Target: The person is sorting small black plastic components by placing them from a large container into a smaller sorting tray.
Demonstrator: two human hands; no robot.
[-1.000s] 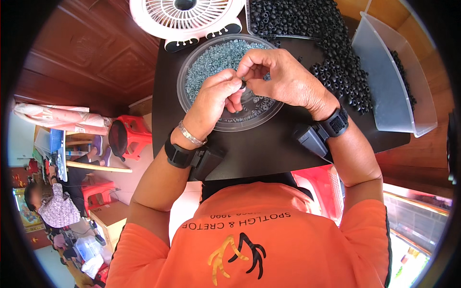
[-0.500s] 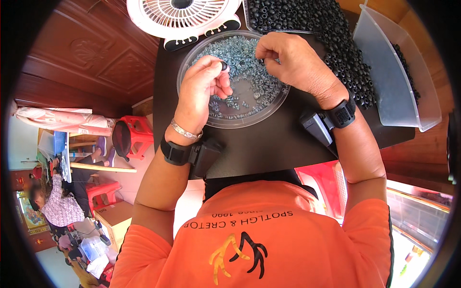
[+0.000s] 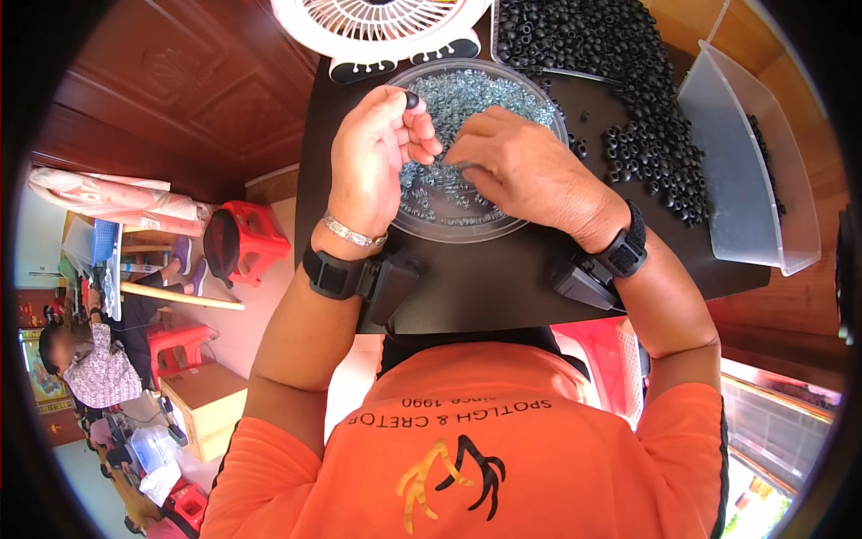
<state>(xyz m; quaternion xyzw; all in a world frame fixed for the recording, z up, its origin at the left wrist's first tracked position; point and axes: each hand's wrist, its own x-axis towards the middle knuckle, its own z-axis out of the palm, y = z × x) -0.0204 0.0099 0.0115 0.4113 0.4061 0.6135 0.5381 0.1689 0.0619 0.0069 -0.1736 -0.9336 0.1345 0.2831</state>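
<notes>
A small black hollow cap is pinched between the thumb and forefinger of my left hand; its other fingers curl loosely below. Just to the right, my right hand has its thumb and fingers drawn together close to the left fingertips. Whatever lies in that right pinch is too small and hidden to make out. Both hands are above a round clear plastic tray, which holds many small, transparent bluish rings or springs. The near part of the tray's bottom shows through a thinner scatter of them.
A heap of black caps spreads over the dark table from a tray at the back right. Beside it a translucent bin lies tipped. A white fan stands behind the round tray. Another person sits far left near red stools.
My right hand has moved left and nearer, from above the tray's right side to beside my left fingers. My left hand still holds the black cap. The whole view has shifted slightly.
</notes>
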